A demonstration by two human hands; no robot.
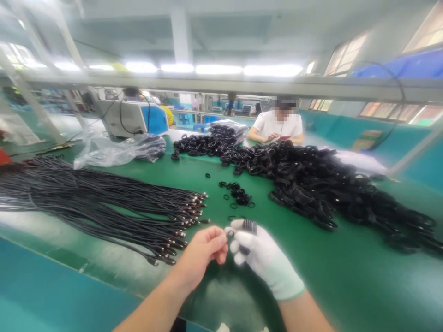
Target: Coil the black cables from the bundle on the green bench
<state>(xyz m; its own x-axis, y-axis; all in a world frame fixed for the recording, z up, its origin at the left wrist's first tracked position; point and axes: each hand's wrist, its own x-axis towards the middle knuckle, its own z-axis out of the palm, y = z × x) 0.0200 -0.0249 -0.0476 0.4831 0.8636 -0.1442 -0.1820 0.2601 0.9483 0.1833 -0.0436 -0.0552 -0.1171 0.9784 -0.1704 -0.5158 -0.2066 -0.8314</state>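
Observation:
My bare left hand is closed in a pinch near the front middle of the green table. Its fingertips meet those of my right hand, which wears a white glove and has its fingers curled. Several black rings sit around a gloved finger. A small dark thing shows between the two hands, too small to name. Just beyond them lies a small heap of black rings. To the left, a wide bundle of black cables lies with its metal connector ends beside my left hand.
A large pile of black coiled cables spreads over the right and back. A clear plastic bag lies at the back left, near a white and blue machine. Across the table sits a person in a white shirt. A shelf beam crosses above.

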